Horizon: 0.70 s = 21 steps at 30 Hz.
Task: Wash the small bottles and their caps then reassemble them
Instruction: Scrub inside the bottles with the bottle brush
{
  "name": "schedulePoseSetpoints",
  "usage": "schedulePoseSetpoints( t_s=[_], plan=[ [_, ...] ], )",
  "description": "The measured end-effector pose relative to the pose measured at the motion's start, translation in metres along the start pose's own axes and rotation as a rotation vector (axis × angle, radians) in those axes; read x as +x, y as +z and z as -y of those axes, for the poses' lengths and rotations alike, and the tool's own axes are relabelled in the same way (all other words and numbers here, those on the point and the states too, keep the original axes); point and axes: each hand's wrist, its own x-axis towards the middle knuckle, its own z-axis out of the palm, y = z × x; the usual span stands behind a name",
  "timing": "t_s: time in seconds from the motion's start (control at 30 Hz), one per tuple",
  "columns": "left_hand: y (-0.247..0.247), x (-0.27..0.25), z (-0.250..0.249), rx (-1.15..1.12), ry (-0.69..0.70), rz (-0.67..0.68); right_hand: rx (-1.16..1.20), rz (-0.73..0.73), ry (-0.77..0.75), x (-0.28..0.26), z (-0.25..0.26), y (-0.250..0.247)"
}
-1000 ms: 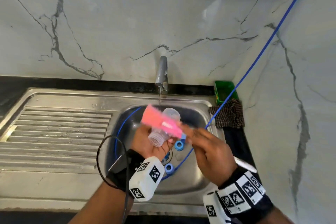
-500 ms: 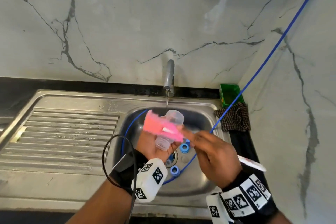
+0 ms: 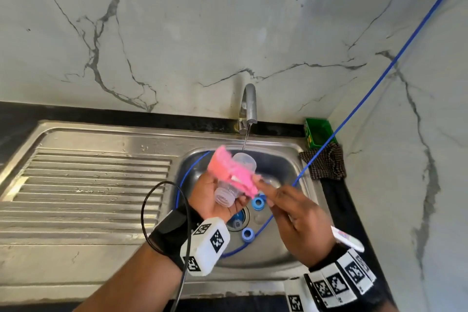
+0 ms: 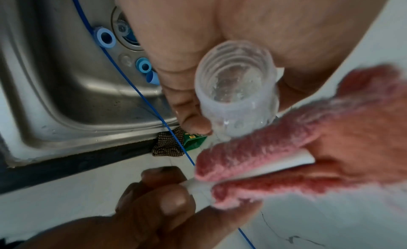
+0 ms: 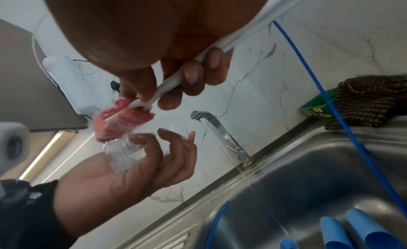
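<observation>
My left hand (image 3: 207,192) holds a small clear bottle (image 3: 229,191) over the sink basin, its open mouth toward me; in the left wrist view the bottle (image 4: 236,89) lies between thumb and palm. My right hand (image 3: 291,213) pinches the white handle of a pink brush (image 3: 228,172), whose bristles lie across the bottle's side. The right wrist view shows the brush (image 5: 118,124) on the wet bottle (image 5: 123,155). Two blue caps (image 3: 257,203) (image 3: 247,234) lie in the basin near the drain. A thin stream runs from the tap (image 3: 249,101).
The steel sink (image 3: 291,149) has a ribbed drainboard (image 3: 88,185) on its left. A green box (image 3: 317,132) and a checked cloth (image 3: 326,162) sit at the back right corner. A blue cable (image 3: 354,104) crosses from the wall into the basin.
The brush stays on the bottle and has shifted only slightly along it. Both hands keep their hold over the basin.
</observation>
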Motion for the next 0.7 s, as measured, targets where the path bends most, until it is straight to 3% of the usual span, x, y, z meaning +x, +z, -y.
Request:
schedulePoseSetpoints(
  t_s=[0.03,0.13,0.27,0.3,0.4,0.57,0.67,0.7],
  plan=[
    [-0.001,0.000,0.001,0.009,0.016,0.017,0.000,-0.001,-0.022,-0.001,-0.004,0.001],
    [0.001,-0.001,0.003,-0.023,-0.001,-0.013,0.003,-0.103,0.139,0.003,-0.021,0.000],
    [0.001,0.001,0.010,-0.127,0.066,-0.050,-0.053,0.025,-0.110,-0.002,0.000,-0.005],
    [0.003,0.003,0.010,-0.134,0.079,-0.049,-0.066,0.032,-0.110,-0.001,-0.006,-0.006],
    [0.014,0.003,0.011,-0.078,0.020,-0.033,-0.040,-0.077,0.119,0.009,-0.037,-0.009],
    [0.017,0.006,0.022,-0.061,0.078,-0.041,-0.066,0.058,-0.112,0.001,-0.036,-0.020],
    [0.026,0.009,0.029,0.003,0.077,-0.037,-0.024,-0.029,0.081,0.008,-0.060,-0.023],
    [0.029,0.008,0.031,0.005,0.082,-0.046,-0.019,-0.019,0.046,0.008,-0.059,-0.023]
  ],
)
